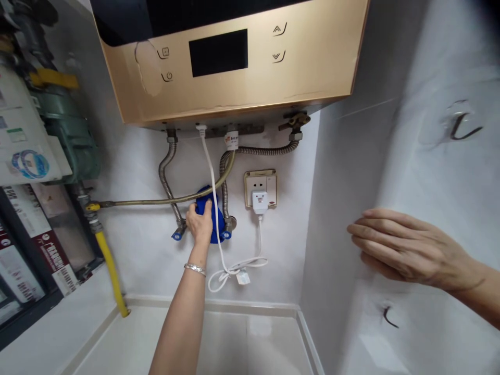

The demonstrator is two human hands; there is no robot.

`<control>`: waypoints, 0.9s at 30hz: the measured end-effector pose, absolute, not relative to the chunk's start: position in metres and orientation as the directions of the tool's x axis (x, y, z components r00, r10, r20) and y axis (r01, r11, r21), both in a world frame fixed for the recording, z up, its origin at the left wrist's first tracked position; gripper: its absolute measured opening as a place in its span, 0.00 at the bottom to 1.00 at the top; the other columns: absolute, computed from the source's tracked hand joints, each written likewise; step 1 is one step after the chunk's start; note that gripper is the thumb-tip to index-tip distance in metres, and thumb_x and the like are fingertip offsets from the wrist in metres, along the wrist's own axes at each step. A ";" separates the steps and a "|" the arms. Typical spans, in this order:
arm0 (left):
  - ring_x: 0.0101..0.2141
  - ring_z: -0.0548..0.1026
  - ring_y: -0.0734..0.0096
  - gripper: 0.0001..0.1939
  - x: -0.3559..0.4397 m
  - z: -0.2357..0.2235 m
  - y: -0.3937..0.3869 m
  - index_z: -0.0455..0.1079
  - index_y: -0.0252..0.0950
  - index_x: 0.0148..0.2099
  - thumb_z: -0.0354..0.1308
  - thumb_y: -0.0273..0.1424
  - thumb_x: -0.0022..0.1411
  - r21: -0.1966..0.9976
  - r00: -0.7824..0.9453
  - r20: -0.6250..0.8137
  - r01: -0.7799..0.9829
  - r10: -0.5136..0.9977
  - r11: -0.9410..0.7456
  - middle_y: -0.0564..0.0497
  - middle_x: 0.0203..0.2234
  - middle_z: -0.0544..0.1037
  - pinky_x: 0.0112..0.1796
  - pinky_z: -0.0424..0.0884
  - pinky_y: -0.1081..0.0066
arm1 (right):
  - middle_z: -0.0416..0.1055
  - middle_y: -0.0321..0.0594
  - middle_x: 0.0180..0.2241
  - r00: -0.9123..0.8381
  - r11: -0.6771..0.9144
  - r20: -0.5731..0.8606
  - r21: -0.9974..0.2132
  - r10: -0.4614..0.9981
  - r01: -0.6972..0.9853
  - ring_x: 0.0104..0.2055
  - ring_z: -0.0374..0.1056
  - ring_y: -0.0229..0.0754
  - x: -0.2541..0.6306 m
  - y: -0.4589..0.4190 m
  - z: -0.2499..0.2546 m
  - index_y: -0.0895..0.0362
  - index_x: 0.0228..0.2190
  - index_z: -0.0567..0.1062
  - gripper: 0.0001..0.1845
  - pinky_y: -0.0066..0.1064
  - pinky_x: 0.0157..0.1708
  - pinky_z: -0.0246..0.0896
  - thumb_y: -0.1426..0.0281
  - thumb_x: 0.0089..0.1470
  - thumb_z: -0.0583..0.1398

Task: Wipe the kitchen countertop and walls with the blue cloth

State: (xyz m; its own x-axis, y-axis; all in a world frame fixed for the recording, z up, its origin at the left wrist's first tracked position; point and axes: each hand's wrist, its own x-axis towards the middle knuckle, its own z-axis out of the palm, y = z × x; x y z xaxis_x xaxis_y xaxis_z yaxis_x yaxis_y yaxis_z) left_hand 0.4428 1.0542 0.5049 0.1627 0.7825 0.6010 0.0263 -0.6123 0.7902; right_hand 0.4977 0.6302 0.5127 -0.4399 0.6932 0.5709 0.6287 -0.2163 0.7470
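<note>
Right hand (pixel 406 252) out by the wall (pixel 332 172) at frame right, fingers open and empty — for balance, I guess — while the left hand (pixel 200 224) grips a blue cloth (pixel 221 221) mid-frame, bunched probably to fit between the hoses (pixel 166 182).

Left hand (pixel 200 223): bare, slim silver bracelet (pixel 195 269) at wrist, shiny, textured surface, pattern too small to read. Left forearm (pixel 180 323) bare. Right hand (pixel 408 251) bare, slender fingers; thin dark line near wrist, crease or cord unclear. Right forearm (pixel 482 291) bare too.
</note>
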 end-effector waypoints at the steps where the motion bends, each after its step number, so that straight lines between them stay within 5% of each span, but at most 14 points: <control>1: 0.40 0.74 0.55 0.19 0.445 0.509 1.055 0.72 0.38 0.38 0.62 0.48 0.57 0.817 0.151 0.569 0.004 0.808 -0.576 0.46 0.32 0.76 0.50 0.70 0.54 | 0.77 0.45 0.41 -0.439 -0.216 0.572 0.746 0.693 0.630 0.43 0.73 0.45 0.498 0.630 0.512 0.58 0.40 0.74 0.08 0.44 0.54 0.70 0.78 0.61 0.56; 7: 0.35 0.74 0.64 0.17 0.455 0.516 1.058 0.73 0.37 0.40 0.57 0.46 0.60 0.872 0.068 0.484 -0.126 0.872 -0.474 0.49 0.31 0.77 0.42 0.72 0.63 | 0.77 0.44 0.41 -0.452 -0.213 0.575 0.747 0.682 0.630 0.43 0.73 0.46 0.501 0.630 0.511 0.59 0.40 0.74 0.08 0.46 0.53 0.71 0.78 0.61 0.56; 15: 0.42 0.73 0.56 0.20 0.455 0.507 1.060 0.75 0.38 0.43 0.65 0.46 0.54 0.794 -0.053 0.605 -0.035 0.794 -0.607 0.47 0.32 0.73 0.52 0.68 0.55 | 0.77 0.47 0.40 -0.467 -0.191 0.571 0.747 0.675 0.637 0.43 0.73 0.46 0.499 0.631 0.512 0.61 0.39 0.73 0.08 0.46 0.55 0.70 0.79 0.60 0.55; 27: 0.42 0.72 0.65 0.15 0.455 0.476 1.065 0.77 0.39 0.46 0.65 0.38 0.57 0.547 0.051 0.837 -0.027 0.545 -0.837 0.47 0.38 0.70 0.50 0.72 0.62 | 0.77 0.43 0.39 -0.460 -0.225 0.597 0.738 0.658 0.636 0.42 0.73 0.43 0.496 0.634 0.514 0.59 0.38 0.72 0.07 0.44 0.53 0.72 0.79 0.61 0.56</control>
